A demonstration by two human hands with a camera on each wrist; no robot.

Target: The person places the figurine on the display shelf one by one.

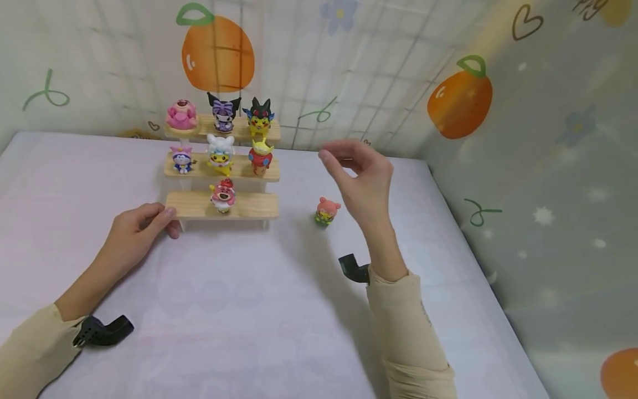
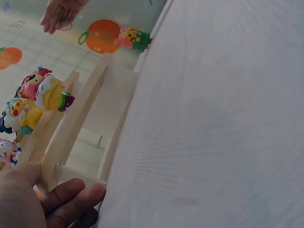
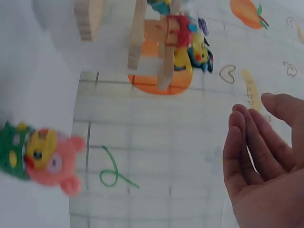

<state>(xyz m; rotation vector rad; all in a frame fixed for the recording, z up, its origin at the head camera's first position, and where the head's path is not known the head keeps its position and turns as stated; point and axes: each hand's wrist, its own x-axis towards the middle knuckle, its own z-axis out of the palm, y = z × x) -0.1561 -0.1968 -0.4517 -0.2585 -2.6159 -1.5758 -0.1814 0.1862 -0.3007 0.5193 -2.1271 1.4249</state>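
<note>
A three-tier wooden display stand (image 1: 249, 206) holds several small figurines. At the left end of its lowest shelf, my left hand (image 1: 137, 230) pinches the board, thumb on top and fingers below, as the left wrist view also shows. On that shelf stands a pink-faced bear figurine (image 1: 223, 197) in red and white. My right hand (image 1: 366, 177) is raised in the air right of the stand, fingers loosely bent, thumb apart from them and nothing between. Below it, a figurine with a pink-eared hood and green base (image 1: 327, 211) stands on the table.
The middle shelf carries a cat-like figurine (image 1: 182, 159), a white-hooded yellow one (image 1: 220, 155) and a green-headed one (image 1: 261, 157). On top are a pink figurine (image 1: 181, 116), a purple-and-black one (image 1: 224, 113) and a dark-hooded one (image 1: 260, 117). A printed curtain (image 1: 379, 72) hangs behind the white-covered table (image 1: 224, 310).
</note>
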